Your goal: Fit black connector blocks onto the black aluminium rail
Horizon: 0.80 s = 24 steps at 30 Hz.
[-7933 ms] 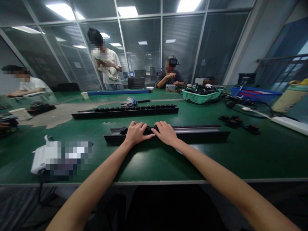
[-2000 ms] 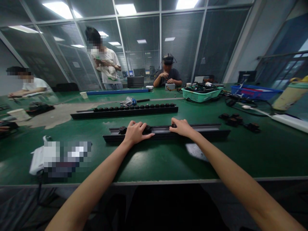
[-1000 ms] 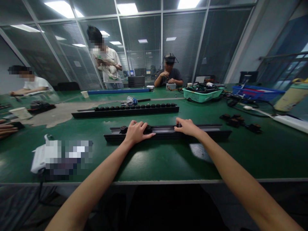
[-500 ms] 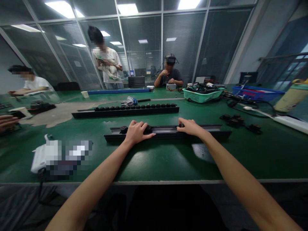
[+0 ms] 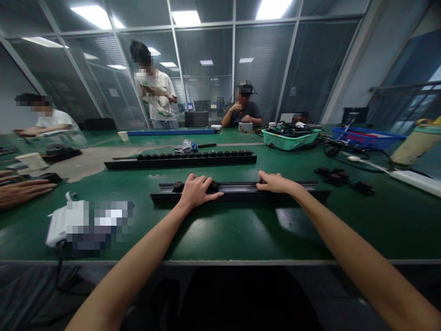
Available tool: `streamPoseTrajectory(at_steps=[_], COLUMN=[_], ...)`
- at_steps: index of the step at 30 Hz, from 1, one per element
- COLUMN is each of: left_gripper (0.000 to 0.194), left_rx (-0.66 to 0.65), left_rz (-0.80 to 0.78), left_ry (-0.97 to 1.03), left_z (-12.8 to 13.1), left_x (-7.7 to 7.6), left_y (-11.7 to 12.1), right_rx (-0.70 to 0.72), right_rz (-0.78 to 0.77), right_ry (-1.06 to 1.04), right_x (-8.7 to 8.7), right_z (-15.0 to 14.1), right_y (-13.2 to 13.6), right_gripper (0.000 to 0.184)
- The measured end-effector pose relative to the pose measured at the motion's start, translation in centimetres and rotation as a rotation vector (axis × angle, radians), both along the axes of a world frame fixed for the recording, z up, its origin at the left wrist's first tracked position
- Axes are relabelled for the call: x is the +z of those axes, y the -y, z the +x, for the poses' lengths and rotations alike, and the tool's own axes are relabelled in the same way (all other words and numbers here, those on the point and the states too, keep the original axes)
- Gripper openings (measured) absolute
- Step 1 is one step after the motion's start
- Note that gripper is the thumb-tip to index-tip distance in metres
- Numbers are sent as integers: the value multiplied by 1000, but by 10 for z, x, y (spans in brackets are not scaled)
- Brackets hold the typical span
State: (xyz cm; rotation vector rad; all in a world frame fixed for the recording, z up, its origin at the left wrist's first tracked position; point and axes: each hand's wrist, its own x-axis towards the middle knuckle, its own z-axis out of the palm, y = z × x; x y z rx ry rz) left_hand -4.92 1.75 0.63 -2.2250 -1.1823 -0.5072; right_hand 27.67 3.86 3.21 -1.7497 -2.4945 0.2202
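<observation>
In front of me a long black channel rail (image 5: 237, 195) lies across the green table, with small black knob-like parts (image 5: 178, 185) in its groove near the left end. My left hand (image 5: 197, 191) is closed over the rail left of its middle, fingers across the top and thumb along the front wall. Beside those fingers another black part (image 5: 213, 186) shows in the groove. Farther right, my right hand (image 5: 274, 183) pinches a small black part (image 5: 262, 181) at the groove, mostly covered by its fingers. Several loose black parts (image 5: 336, 176) lie to the right.
A second black rail (image 5: 179, 162) filled with black parts lies behind. A green basket (image 5: 289, 141), a blue tray (image 5: 370, 137) and a power strip (image 5: 416, 180) stand right. Left are a white device (image 5: 65, 223) and another person's hand (image 5: 25, 193). Other people are beyond.
My right hand has shifted very slightly to the right along the rail. My left hand keeps its place. At the far left, another person's hand has reached farther onto the table.
</observation>
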Motion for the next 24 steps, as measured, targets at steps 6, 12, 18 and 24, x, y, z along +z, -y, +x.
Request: streamPoseTrajectory(at_steps=[6, 12, 18, 24], left_gripper=[64, 65, 65, 64], left_rx=[-1, 6, 8, 1], left_rz=[-2, -12, -9, -20], left_ry=[2, 3, -2, 11], left_z=[0, 1, 2, 1], left_x=[0, 1, 0, 0], left_y=[0, 1, 0, 0], right_rx=[-38, -42, -50, -75], right_rz=[213, 285, 259, 230], right_ry=[-164, -247, -198, -152], right_x=[-20, -28, -24, -23], right_z=[2, 0, 5, 17], right_y=[11, 15, 11, 8], right_gripper=[21, 23, 23, 21])
